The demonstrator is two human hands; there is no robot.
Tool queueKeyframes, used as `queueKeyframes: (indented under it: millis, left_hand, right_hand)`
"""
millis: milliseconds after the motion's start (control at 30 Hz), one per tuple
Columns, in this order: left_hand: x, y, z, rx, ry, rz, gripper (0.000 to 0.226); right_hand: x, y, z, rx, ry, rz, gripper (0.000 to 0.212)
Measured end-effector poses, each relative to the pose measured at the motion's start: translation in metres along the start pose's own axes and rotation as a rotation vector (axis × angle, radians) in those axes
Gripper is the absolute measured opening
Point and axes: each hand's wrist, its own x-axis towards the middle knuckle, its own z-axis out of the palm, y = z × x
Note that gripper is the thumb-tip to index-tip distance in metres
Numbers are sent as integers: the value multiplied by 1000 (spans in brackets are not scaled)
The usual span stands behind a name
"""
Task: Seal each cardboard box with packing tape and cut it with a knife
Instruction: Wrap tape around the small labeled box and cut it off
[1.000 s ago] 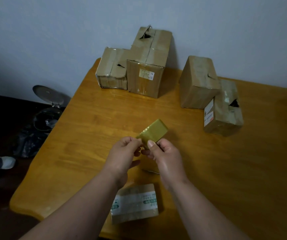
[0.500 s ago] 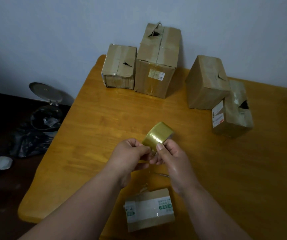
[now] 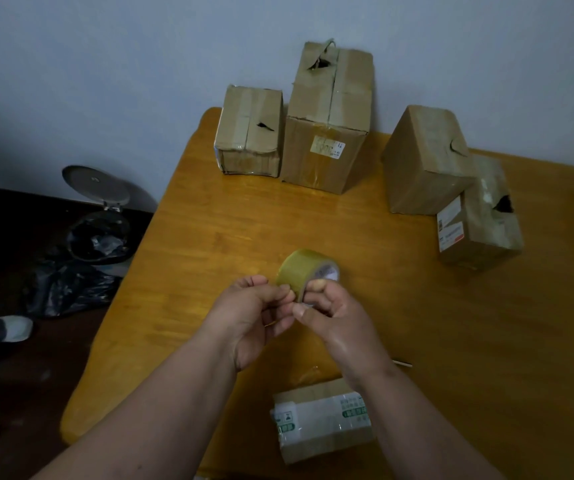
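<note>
- The tape roll [image 3: 304, 271] was held above the worktop [image 3: 451, 341], beyond the small box [image 3: 323, 419]; the right hand [image 3: 330, 317] gripped its rim, thumb on the side; the left hand [image 3: 254, 313] pinched at its outer wrap, probably hunting the loose end
- The roll looked light and stiff, its film slick; best taken through the core or across the rim
- The small box seemed light, its faces glossy with old tape; steady it by its sides
- Four boxes [image 3: 327, 133] stood far beyond the roll, tops torn
- The tape's free end could not be made out; a thin object [image 3: 404, 363] right of the small box, perhaps the knife, was mostly hidden by the right wrist
</note>
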Motion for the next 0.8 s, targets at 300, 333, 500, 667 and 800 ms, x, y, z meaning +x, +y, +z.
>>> queueKeyframes:
  millis: [300, 333, 500, 667, 800]
  left_hand:
    - [-9, -2, -9, -195, -130, -149, 18]
    - [-11, -2, -10, -198, -159, -154, 15]
    - [-13, -10, -10, -244, -140, -69, 31]
    - [-20, -17, -6, -27, -92, 126, 24]
    - [-23, -20, -1, 202, -17, 280, 26]
  right_hand:
    - [0, -4, 0, -96, -38, -40, 16]
    - [0, -5, 0, -96, -35, -45, 14]
    - [-2, -7, 1, -98, 12, -69, 7]
    - [-5, -9, 6, -128, -9, -36, 13]
    - [-7, -6, 5, -79, 60, -16, 11]
